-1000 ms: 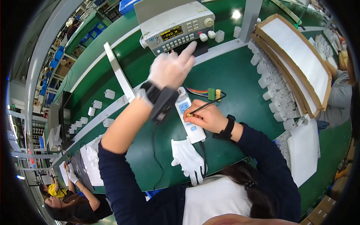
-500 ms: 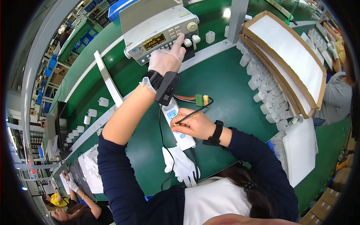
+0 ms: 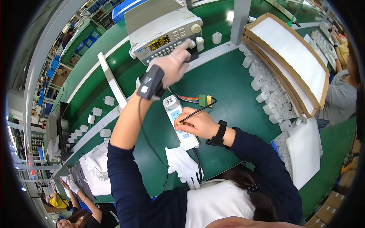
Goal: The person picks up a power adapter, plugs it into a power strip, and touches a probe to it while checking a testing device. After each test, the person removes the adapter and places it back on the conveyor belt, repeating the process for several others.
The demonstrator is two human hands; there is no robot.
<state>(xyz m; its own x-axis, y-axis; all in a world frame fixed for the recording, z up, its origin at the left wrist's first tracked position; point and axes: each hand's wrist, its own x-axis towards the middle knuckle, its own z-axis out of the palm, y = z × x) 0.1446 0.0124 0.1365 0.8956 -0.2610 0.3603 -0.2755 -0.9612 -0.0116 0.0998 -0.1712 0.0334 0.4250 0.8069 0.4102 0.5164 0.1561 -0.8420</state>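
My gloved left hand (image 3: 175, 65), blurred by motion, hovers in front of the grey bench test instrument (image 3: 163, 41) with its fingers partly stretched and nothing visible in them. A small white charger (image 3: 199, 42) stands beside the instrument's front right corner. Over the white power strip (image 3: 188, 142), my bare right hand (image 3: 197, 123) pinches a thin black cable (image 3: 199, 113) near its yellowish tip. That cable loops to a green and yellow connector block (image 3: 205, 100) with coloured wires. A white charger with two ports (image 3: 170, 102) sits at the strip's far end.
A white glove (image 3: 182, 166) lies near the table's front edge. Many white chargers (image 3: 266, 85) stand in rows at the right, beside a leaning cardboard tray (image 3: 292, 53). A metal post (image 3: 240, 22) rises behind. Other people work at both sides.
My left hand has come off the instrument's keys and moved down toward me. The instrument's display has changed. My right hand stays nearly still, holding the cable.
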